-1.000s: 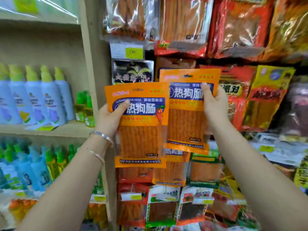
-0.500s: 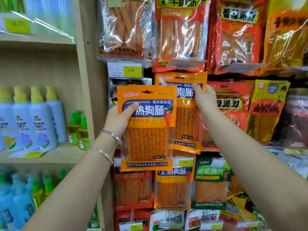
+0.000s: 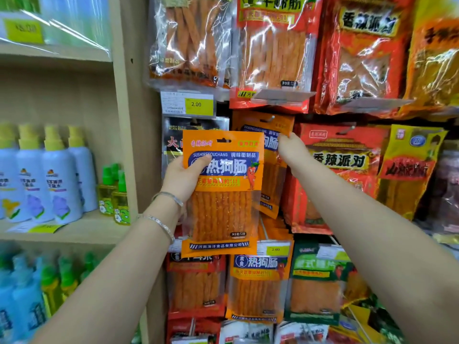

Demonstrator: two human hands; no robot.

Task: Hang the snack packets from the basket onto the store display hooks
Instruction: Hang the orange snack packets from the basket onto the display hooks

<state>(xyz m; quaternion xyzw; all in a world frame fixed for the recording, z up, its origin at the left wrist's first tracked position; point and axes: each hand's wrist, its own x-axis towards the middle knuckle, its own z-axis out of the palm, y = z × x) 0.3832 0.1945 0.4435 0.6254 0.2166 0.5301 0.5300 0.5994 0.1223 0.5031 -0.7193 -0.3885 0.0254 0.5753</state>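
Observation:
My left hand [image 3: 182, 178] grips an orange snack packet [image 3: 222, 194] by its left edge, thumb across the blue label, and holds it upright in front of the display. Behind it, a second identical orange packet [image 3: 272, 135] sits up against the display with a metal hook [image 3: 270, 118] showing at its hanging hole. My right hand [image 3: 291, 148] pinches this packet's right edge near the top. The front packet covers the second packet's left side. No basket is in view.
Hanging snack packets fill the display: red ones [image 3: 340, 175] right, clear stick packs [image 3: 191, 40] above, more orange packs [image 3: 258, 284] below. A yellow 2.00 price tag [image 3: 197, 104] hangs overhead. A wooden shelf post [image 3: 129, 120] separates spray bottles [image 3: 59, 175] at left.
My right hand has pushed its packet up and back onto the hook at the display. My left hand's packet stayed about level, now overlapping the other more.

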